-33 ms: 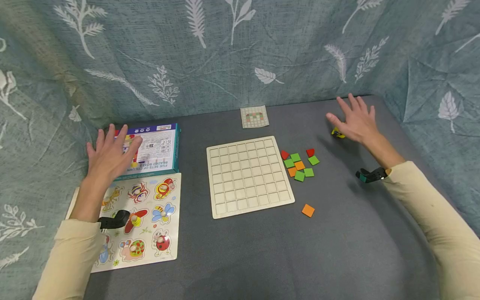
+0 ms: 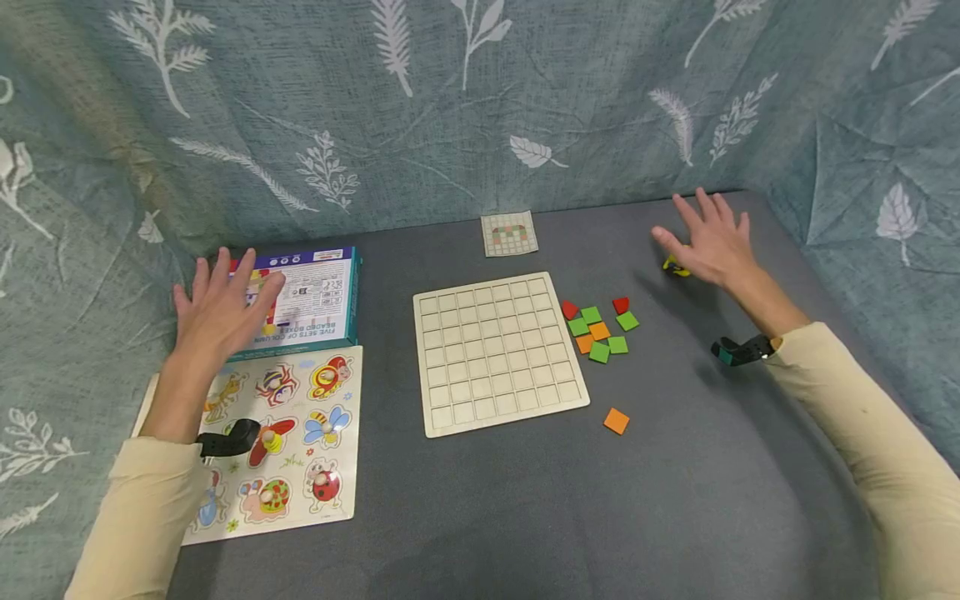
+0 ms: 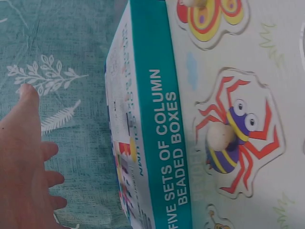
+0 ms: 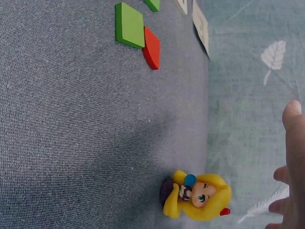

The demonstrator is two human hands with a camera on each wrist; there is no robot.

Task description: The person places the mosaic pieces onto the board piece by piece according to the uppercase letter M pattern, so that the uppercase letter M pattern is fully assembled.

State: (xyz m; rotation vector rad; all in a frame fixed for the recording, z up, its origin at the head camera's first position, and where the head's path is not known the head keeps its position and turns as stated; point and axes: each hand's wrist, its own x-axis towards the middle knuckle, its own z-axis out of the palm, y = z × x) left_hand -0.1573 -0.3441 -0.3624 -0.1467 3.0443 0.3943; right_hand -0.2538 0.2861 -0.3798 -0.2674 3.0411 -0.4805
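Head view: no visible change from the earlier frame; work looks no further along. Left hand [image 2: 221, 317] spread, gripping nothing, raised over beaded-boxes package [image 2: 318, 296]. Right hand [image 2: 716, 246] spread, also gripping nothing, near yellow-haired figurine [image 4: 202, 198]. Colored tiles [image 2: 599, 331] lie right of gridded board [image 2: 497, 342].

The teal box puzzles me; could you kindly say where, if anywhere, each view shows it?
Head: teal box at left, partly hidden by the left hand.
Left wrist: teal box near the centre.
Right wrist: not in it.
Shared landmark, all views: leaf-patterned curtain.
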